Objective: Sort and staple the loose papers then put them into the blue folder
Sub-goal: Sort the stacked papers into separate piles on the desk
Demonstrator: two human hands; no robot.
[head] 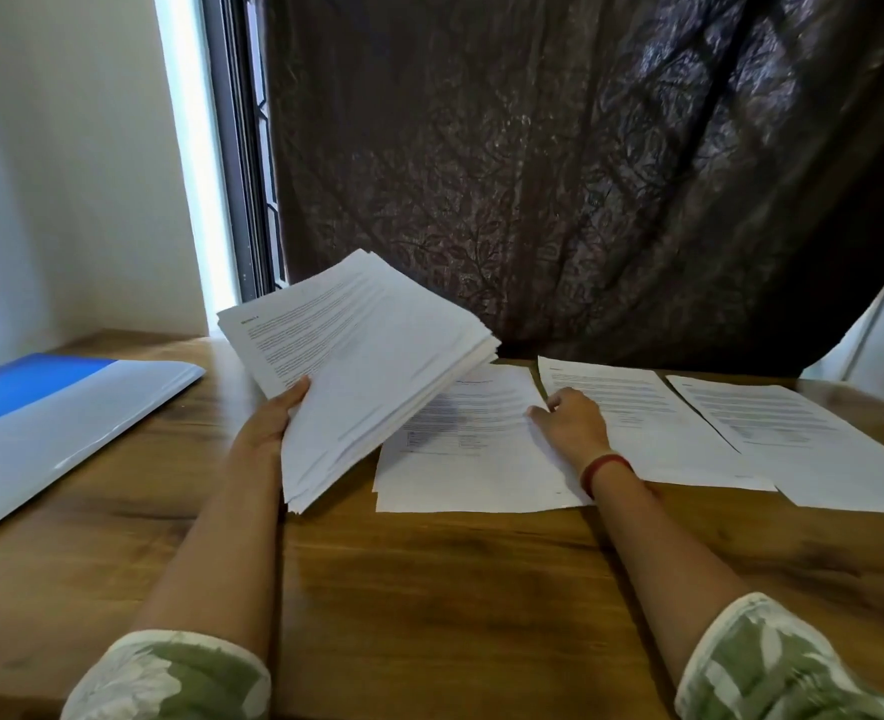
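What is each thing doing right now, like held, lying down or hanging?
Paper stack, held tilted above the table.
Left hand, grips the stack.
Left papers, middle papers, right papers, lying flat on the table.
Right hand, touches the left papers' edge; grip unclear.
Blue folder, lying flat, untouched.
Curtain, hanging drawn.

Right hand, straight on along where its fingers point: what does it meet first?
The right hand points up-left across the sheet its fingertips touch; next in line is the paper stack in the left hand, though that may sit higher.
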